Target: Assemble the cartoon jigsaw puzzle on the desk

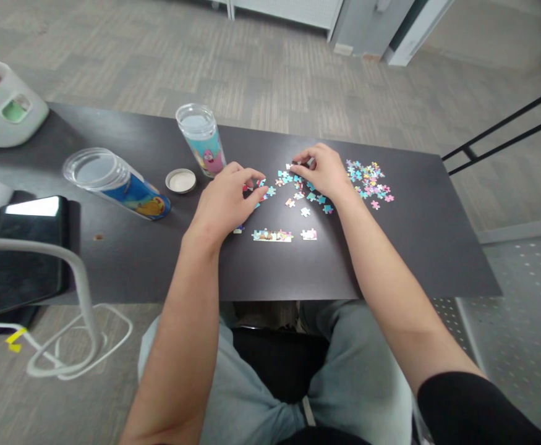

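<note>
Small jigsaw puzzle pieces [305, 211] lie loose on the dark table between and around my hands. My left hand [224, 201] rests over red and blue pieces at the left of the group, thumb and index finger apart. My right hand [326, 170] has its fingers bent in at the group's far edge, thumb against the fingertips, with a small puzzle piece [289, 167] at their tips. Closer to me lies a joined strip of edge pieces [272, 236], with a shorter joined bit [309, 235] apart on its right. My left hand partly covers some pieces.
A heap of pieces [370, 179] lies right of my right hand. Two clear-topped canisters, one pink-and-blue [208, 148] and one dark blue [135, 194], stand on the left near a round lid [180, 181]. Farther left are a black phone-like device [29, 247] and a white cable [82, 290].
</note>
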`<action>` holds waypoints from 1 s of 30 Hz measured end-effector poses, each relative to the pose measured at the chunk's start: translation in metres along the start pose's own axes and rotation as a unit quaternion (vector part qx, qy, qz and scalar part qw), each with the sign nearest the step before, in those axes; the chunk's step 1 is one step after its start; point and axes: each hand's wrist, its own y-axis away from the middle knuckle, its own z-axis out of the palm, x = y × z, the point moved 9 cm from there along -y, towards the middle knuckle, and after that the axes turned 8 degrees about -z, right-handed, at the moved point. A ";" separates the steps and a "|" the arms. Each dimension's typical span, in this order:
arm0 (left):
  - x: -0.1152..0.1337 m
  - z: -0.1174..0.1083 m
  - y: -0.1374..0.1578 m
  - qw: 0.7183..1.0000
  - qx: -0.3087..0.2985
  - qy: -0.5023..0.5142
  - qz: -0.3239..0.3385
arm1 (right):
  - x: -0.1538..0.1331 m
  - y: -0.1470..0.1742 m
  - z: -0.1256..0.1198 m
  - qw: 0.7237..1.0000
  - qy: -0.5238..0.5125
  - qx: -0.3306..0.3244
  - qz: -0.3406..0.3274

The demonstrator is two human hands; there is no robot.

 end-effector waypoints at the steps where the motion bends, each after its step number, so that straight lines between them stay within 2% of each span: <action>1: 0.001 -0.001 0.001 1.000 0.001 -0.001 0.002 | 0.000 0.000 0.000 1.000 0.002 -0.005 0.002; 10: 0.000 -0.008 0.007 1.000 0.014 -0.003 0.008 | -0.002 0.004 0.001 0.998 -0.042 -0.037 0.007; 15: 0.005 -0.006 0.012 1.000 -0.010 0.008 0.022 | -0.004 0.004 0.009 0.995 -0.083 -0.058 -0.007; 21: 0.020 0.014 0.022 0.993 -0.100 0.012 0.063 | -0.009 0.003 0.007 0.997 -0.022 -0.062 -0.039; 25: 0.024 0.026 0.023 0.991 -0.107 -0.043 0.068 | -0.012 0.005 0.003 0.997 -0.018 -0.064 -0.039; 30: 0.026 0.034 0.022 0.990 -0.113 -0.058 0.060 | -0.011 0.007 0.005 0.996 -0.048 -0.069 -0.027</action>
